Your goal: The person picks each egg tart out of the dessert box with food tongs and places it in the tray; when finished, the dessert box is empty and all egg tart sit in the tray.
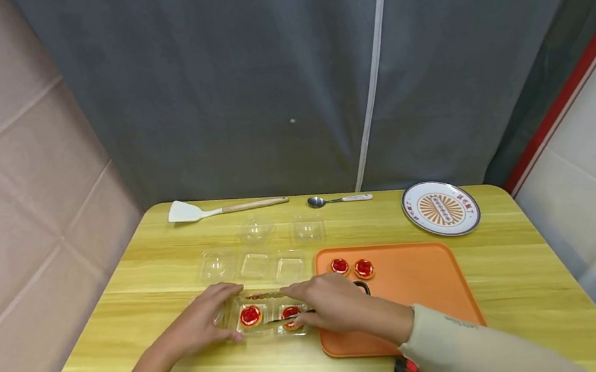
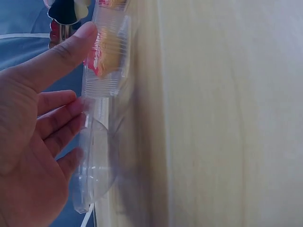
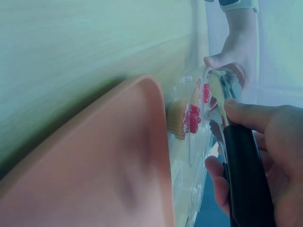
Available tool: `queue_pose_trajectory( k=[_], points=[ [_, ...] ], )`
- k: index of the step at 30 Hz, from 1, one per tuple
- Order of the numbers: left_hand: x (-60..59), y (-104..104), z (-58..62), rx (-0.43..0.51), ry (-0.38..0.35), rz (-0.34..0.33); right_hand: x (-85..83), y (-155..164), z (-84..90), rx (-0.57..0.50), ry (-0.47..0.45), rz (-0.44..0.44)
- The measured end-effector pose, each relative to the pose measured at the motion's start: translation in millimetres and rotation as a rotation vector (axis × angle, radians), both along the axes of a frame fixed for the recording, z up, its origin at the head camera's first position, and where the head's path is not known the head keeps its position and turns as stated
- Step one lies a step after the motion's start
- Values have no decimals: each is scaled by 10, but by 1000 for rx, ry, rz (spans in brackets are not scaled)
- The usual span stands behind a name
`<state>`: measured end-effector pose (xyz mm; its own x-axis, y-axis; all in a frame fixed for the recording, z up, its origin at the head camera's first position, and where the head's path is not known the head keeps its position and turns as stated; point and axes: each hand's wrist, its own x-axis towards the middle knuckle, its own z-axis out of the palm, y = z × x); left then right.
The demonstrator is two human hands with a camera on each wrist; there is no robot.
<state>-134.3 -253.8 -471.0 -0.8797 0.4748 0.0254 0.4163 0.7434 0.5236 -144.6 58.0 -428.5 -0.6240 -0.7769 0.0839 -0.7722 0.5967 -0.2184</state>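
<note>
My right hand grips metal tongs by their black handles, the thumb along the top. The tongs' metal arms reach left over two small tarts with red topping, a left tart and a right tart. Both tarts sit in compartments of clear plastic packaging in front of me. At its left end is my left hand, thumb by the near edge and fingers toward the far edge. In the left wrist view those fingertips meet the plastic rim, beside a domed lid section.
An orange tray on the right carries two more red-topped tarts. Behind the packaging lie several clear plastic cups and lids. Along the back are a white spatula, a spoon and a patterned plate.
</note>
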Motion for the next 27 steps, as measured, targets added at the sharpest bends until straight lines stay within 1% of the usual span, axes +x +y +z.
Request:
queue_pose_trajectory(
  k=[4,7,10,15,21,27],
  points=[
    [-13,-21,-55,14,-12,-3,0,-51,-6,23,11,-3],
    [-20,-35,-82,32,-24,-7,-9,-85,-8,32,1,1],
    [-15,-39,-90,56,-40,-6,-19,-119,0,35,-13,6],
    [-12,-46,-121,87,-64,6,-31,-204,-1,53,-20,-14],
    [-11,-63,-147,97,-55,4,-26,-287,13,90,-2,-34],
    [0,-46,-136,91,-55,4,-20,-368,8,123,-2,-22]
  ],
)
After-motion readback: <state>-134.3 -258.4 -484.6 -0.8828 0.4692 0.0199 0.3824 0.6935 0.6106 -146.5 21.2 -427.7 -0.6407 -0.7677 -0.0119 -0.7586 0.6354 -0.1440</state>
